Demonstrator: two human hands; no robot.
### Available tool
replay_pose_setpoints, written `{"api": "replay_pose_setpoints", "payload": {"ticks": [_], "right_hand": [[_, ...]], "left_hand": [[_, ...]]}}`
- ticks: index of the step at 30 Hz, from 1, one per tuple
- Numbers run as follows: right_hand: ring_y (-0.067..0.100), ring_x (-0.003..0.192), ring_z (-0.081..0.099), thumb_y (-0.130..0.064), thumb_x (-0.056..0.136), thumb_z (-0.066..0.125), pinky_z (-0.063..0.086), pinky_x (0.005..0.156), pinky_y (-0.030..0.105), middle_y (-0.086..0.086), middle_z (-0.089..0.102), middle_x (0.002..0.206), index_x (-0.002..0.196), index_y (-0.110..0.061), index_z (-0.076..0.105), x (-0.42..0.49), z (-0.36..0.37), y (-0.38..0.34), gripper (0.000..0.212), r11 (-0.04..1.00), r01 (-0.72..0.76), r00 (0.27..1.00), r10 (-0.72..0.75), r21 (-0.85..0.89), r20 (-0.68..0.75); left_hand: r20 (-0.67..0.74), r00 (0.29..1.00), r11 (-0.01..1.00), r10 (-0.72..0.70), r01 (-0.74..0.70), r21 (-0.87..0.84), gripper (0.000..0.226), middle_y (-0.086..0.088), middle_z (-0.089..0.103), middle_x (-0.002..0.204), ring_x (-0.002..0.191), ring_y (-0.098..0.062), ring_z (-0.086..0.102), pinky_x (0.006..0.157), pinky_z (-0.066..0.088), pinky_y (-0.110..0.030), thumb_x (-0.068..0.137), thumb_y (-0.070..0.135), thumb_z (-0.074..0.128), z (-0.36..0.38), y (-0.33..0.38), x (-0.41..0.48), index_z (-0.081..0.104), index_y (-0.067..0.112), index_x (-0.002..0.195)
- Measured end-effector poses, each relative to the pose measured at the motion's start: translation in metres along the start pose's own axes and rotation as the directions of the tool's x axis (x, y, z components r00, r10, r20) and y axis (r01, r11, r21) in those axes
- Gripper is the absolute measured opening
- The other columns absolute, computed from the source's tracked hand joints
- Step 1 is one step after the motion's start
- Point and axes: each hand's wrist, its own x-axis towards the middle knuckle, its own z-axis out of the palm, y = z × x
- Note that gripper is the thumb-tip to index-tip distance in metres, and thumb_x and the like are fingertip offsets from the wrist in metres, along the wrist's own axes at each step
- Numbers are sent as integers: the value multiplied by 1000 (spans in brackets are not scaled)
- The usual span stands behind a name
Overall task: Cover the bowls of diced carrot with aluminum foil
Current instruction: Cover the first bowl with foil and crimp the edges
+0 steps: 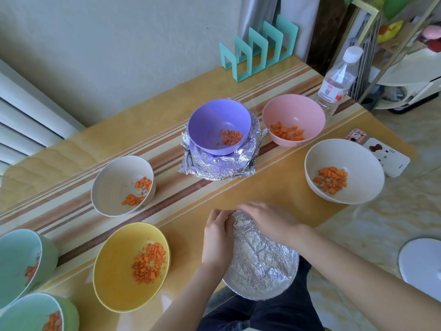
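A bowl wrapped in crinkled aluminum foil (pixel 261 261) sits at the near table edge. My left hand (pixel 218 242) curls over its left rim and pinches the foil at the far edge. My right hand (pixel 267 222) lies across the far right rim, fingers pressing the foil down. Uncovered bowls of diced carrot stand around: a yellow bowl (pixel 114 278), a beige bowl (pixel 112 187), a purple bowl (pixel 214 123) resting on a pile of foil sheets (pixel 214 168), a pink bowl (pixel 296 113) and a cream bowl (pixel 358 163).
Two green bowls (pixel 16 259) with carrot sit at the near left corner. A teal rack (pixel 257 51) stands at the back, a water bottle (pixel 336 80) at the back right, a white case (pixel 386 156) beside the cream bowl. A white round object (pixel 422 261) lies off the table at the right.
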Motion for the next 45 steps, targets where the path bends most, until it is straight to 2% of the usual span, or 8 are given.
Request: {"api": "replay_pose_setpoints", "payload": {"ticks": [7,16,22,26,28,32,40,45], "right_hand": [[30,93,61,9,84,40,47,74,40,9,64,105,114,-11,55,10,-5,-6,39,982,-8,999,18,-190,48],[17,70,52,-17,100,44,35,61,27,3,63,81,109,-14,66,2,-8,11,24,964,-112,993,99,242,65],[12,91,59,-22,101,42,33,65,15,5,67,111,128,-15,57,-9,-11,7,32,959,-146,989,141,243,37],[-13,51,50,-10,101,38,38,52,5,15,64,117,138,-14,46,-23,-10,10,38,937,-225,974,226,267,28],[-19,65,56,-5,99,42,39,60,1,11,62,122,136,-13,48,-25,-5,14,38,935,-237,968,249,265,-14],[15,113,59,-2,97,45,37,82,6,7,61,126,137,-13,47,-26,1,18,41,941,-250,965,262,230,-23],[17,121,52,-18,102,32,40,94,21,7,56,131,139,-14,42,-38,14,19,38,901,-290,935,339,322,-106],[19,116,54,-21,103,31,39,85,19,8,57,128,139,-12,41,-38,14,21,39,901,-306,938,340,308,-62]], "left_hand": [[-29,999,999,-23,24,24,23,8,43,76,68,-3,43,66,30,-10,90,-1,53,2,4,1,70,11,101],[36,999,999,-35,33,43,26,1,67,89,76,-15,57,64,34,-17,92,3,46,3,3,-2,66,17,101],[69,997,999,-34,34,-3,28,5,70,89,79,-15,62,71,44,-23,91,4,48,2,3,-2,68,21,102],[56,996,998,-70,70,-5,29,4,71,93,84,-16,63,75,44,-22,93,5,48,3,-1,-4,67,22,107],[60,995,997,-76,76,-4,30,3,71,96,86,-16,63,75,43,-20,93,5,48,4,1,-5,66,22,110],[46,997,998,-60,60,3,31,1,71,98,88,-18,64,75,41,-19,93,5,48,4,3,-7,65,21,114],[9,996,995,-90,89,46,44,-1,70,87,74,-21,62,63,35,-18,90,-4,45,6,2,-14,59,23,120],[54,996,985,-70,60,160,43,0,53,129,99,-31,58,72,41,-35,93,0,38,7,8,-14,42,18,131]]}}
